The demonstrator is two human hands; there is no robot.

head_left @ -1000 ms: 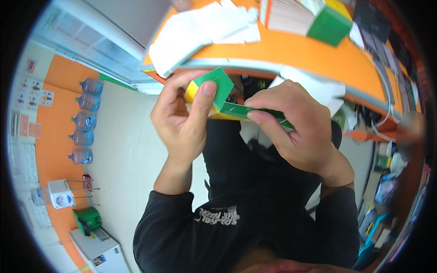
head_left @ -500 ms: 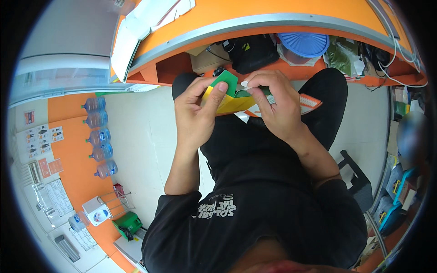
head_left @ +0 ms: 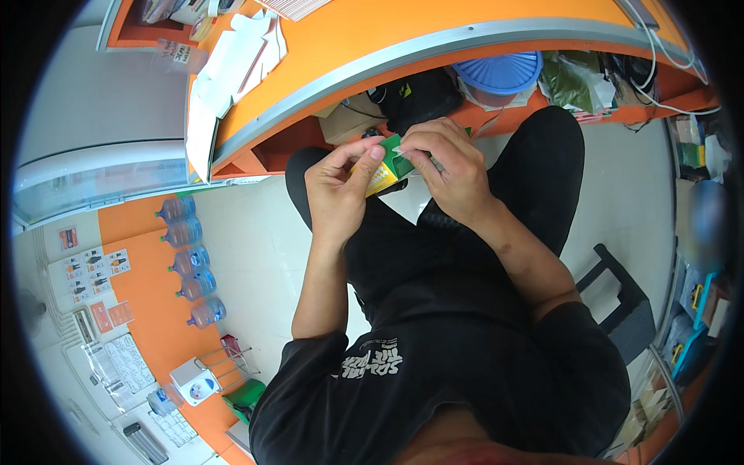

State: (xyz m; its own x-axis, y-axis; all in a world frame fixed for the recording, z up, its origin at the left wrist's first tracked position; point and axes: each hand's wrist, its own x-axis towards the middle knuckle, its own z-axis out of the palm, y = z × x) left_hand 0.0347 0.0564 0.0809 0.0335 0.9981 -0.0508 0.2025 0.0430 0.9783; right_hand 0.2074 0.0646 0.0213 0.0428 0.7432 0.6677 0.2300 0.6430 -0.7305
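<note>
My left hand (head_left: 335, 186) is closed on a small green and yellow cardboard piece (head_left: 382, 180), which looks like a folded box or card. The thumb lies on its near face, with the fingers behind. At its right end, my right hand (head_left: 451, 167) pinches with thumb and forefinger. A small whitish piece (head_left: 397, 152) shows at those fingertips, against the green part; whether it is stuck to the cardboard I cannot tell. Both hands are above my lap, in front of the desk edge. The right fingers hide the far end of the cardboard.
An orange desk (head_left: 372, 39) with a grey edge stands ahead. Its shelf holds a black bag (head_left: 422, 101), a blue-lidded tub (head_left: 500, 74) and plastic packets. White papers (head_left: 236, 62) lie at the desk's left. Several water bottles (head_left: 198, 260) line the left wall; a black chair (head_left: 620, 310) is right.
The cardboard has turned and its yellow face shows less. The right fingertips with the white piece have come in closer to it. An orange-edged sheet by my right hand has gone from sight.
</note>
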